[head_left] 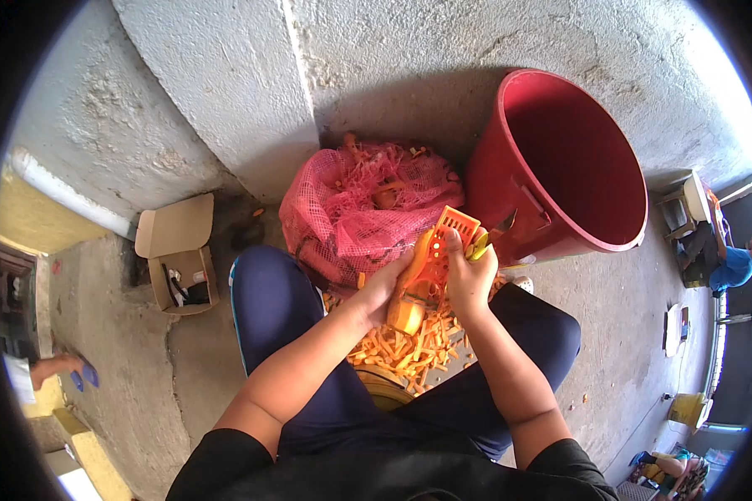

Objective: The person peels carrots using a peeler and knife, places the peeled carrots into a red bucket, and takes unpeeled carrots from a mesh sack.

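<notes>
Between my knees I hold an orange plastic vegetable slicer [457, 222] with slots and holes, tilted over the cut sticks. My left hand [383, 290] is closed around its left side. A thick orange piece, seemingly carrot, [407, 316] shows at its lower end; I cannot tell whether it is fixed in the slicer. My right hand [473, 280] grips the right side, thumb on the slotted face. A small yellow-green object [478, 246] sticks out beside that thumb, its kind unclear. Below lie many orange carrot-like sticks [405, 355] in and around a yellow container [384, 387], mostly hidden.
A pink mesh sack [342, 209] holding carrots leans at the wall in front. Right of it stands a tilted red bin [510, 159]. An open cardboard box [184, 280] sits left. One person [731, 263] is at far right; another's feet [83, 374] show left.
</notes>
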### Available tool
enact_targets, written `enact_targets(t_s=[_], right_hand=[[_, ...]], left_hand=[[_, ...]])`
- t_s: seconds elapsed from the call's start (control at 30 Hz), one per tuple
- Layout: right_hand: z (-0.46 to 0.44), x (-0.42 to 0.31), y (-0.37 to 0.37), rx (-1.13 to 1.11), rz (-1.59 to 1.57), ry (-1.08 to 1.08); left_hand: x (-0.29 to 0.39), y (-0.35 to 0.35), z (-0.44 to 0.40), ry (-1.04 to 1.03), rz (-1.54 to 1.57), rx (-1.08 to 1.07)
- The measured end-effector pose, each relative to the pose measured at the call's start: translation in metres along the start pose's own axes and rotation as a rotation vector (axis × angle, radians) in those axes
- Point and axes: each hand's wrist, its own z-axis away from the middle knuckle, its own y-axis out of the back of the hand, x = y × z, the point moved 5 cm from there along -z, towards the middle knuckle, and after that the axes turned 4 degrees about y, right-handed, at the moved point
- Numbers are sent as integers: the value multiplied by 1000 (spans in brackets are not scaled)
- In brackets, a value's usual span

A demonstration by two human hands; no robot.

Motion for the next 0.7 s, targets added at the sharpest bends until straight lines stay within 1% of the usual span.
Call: enact_targets(t_s=[0.13, 0.2, 0.23, 0.33, 0.37, 0.43, 0.5, 0.53, 0.63, 0.67, 0.7], right_hand=[[-1, -4, 2, 38, 10, 14], [-6, -6, 3, 73, 27, 57], [-11, 1, 9, 130, 94, 37], [-35, 17, 28, 285, 126, 70], [-42, 17, 33, 343, 134, 138], [-59, 29, 56, 463, 277, 135], [-72, 28, 78, 563, 142, 144], [-77, 32, 87, 595, 14, 99], [-75, 25, 93, 593, -124, 77], [-73, 21, 89, 562, -119, 80], [-69, 16, 80, 531, -115, 82]], left_hand=[[1, -4, 2, 15, 38, 33], [-3, 10, -4, 34, -87, -58], [-7, 17, -6, 43, -149, -104], [-12, 16, 0, 58, -198, 17], [-13, 16, 0, 63, -203, -9], [-12, 18, -2, 65, -208, -56], [-13, 19, 1, 87, -223, -29], [-13, 18, 3, 101, -231, -17], [-2, 14, 7, -10, -457, 59], [3, 18, 2, -119, -593, 138], [4, 24, -2, -174, -679, 187]])
